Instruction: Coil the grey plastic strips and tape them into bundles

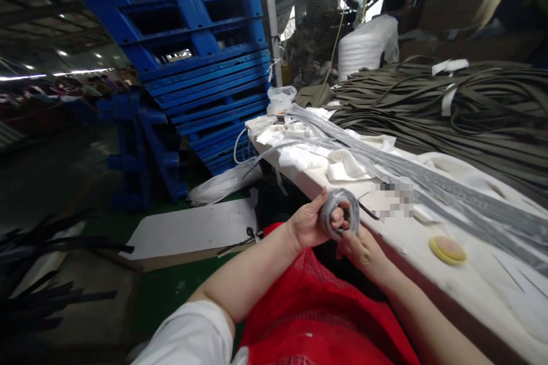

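Note:
Both hands hold a rolled coil of grey strip (329, 214) in front of my red apron, beside the table's near edge. My left hand (309, 223) grips the coil from its left side, the thumb up along the rim and some fingers showing through the middle. On the lower right, my right hand (358, 248) closes on the coil's edge. Long flat grey strips (385, 165) lie along the white table (394, 245), close beyond my hands. A yellow round disc (447, 250) rests on the table to the right.
Blue plastic pallets (214, 85) are stacked ahead on the left. Dark olive straps (483, 102) are heaped over the table's far side. A white wrapped bundle (368, 45) stands at the back. On the floor to the left lies a white sheet (192, 228).

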A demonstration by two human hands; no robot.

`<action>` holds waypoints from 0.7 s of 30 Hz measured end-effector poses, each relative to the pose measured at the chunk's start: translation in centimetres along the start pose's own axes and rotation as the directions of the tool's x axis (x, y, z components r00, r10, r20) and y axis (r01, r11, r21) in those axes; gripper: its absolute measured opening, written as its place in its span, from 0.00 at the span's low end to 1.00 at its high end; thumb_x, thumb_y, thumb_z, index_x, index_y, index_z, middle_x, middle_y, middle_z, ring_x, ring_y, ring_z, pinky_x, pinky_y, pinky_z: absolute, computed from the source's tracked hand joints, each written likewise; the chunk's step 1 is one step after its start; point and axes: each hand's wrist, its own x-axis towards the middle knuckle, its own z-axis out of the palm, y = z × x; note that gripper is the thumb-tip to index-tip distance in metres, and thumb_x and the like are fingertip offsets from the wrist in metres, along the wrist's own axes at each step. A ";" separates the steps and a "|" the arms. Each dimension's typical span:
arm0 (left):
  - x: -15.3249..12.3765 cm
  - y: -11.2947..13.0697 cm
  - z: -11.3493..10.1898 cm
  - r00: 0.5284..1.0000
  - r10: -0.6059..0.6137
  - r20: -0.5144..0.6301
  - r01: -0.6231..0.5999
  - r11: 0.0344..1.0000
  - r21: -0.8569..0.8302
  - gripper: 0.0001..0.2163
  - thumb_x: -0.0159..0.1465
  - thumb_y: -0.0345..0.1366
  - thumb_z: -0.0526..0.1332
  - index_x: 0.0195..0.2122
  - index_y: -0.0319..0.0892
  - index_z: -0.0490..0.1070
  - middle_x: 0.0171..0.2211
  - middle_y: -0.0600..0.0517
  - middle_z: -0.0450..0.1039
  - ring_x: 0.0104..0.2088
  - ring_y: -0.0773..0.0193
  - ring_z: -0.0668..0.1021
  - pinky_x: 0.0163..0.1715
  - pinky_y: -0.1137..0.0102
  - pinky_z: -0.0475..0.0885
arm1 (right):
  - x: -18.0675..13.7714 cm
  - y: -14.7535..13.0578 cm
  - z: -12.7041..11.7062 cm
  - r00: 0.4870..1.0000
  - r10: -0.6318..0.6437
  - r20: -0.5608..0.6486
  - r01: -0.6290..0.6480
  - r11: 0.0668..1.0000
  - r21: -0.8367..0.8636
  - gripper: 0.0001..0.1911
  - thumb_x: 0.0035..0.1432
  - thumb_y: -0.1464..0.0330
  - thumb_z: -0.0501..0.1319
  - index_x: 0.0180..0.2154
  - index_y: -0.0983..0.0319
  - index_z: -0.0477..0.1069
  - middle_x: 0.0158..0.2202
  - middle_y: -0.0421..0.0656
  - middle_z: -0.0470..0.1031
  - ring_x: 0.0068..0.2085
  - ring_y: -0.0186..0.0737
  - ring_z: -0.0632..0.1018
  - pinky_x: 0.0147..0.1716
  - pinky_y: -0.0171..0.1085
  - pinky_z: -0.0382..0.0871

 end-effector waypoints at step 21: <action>0.8 -9.7 -1.3 0.926 0.372 -0.060 -0.087 0.367 0.926 0.10 0.64 0.40 0.59 0.38 0.44 0.79 0.37 0.48 0.77 0.40 0.59 0.75 0.45 0.69 0.68 | -8.2 0.8 -5.2 0.947 0.310 0.081 -0.289 0.937 -0.198 0.19 0.61 0.54 0.57 0.36 0.64 0.74 0.33 0.40 0.76 0.34 0.40 0.73 0.35 0.34 0.66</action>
